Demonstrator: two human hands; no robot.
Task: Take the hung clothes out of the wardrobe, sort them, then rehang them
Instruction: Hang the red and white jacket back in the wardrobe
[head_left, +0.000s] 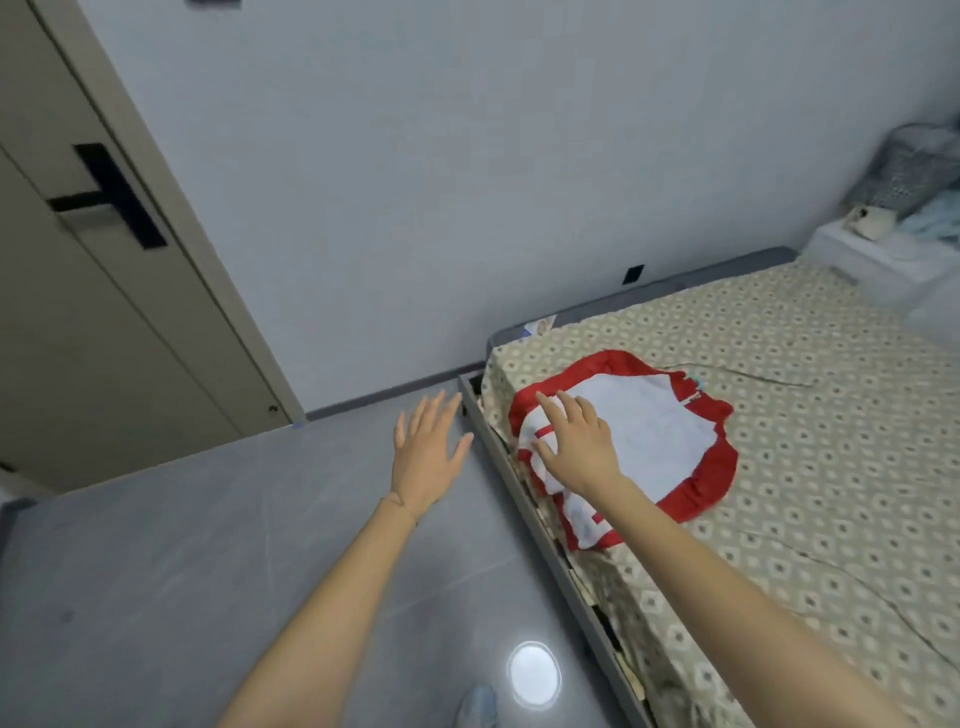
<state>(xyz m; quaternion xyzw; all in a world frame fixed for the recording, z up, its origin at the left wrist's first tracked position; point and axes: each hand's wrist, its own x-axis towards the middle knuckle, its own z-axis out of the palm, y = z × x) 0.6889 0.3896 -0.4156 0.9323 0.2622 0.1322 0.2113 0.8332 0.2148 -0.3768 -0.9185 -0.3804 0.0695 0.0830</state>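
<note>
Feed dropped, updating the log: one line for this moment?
red-white garment on bed | right hand open, over it | left hand open, over floor

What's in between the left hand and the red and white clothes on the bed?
Just the grey bed rail and a strip of patterned sheet, seen in the head view.

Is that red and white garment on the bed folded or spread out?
Loosely folded: the red and white garment lies as a compact layered bundle near the bed corner, no sleeves stretched out, under the right hand.

glossy tiled floor (156, 597), cloth garment (649, 431)
</note>
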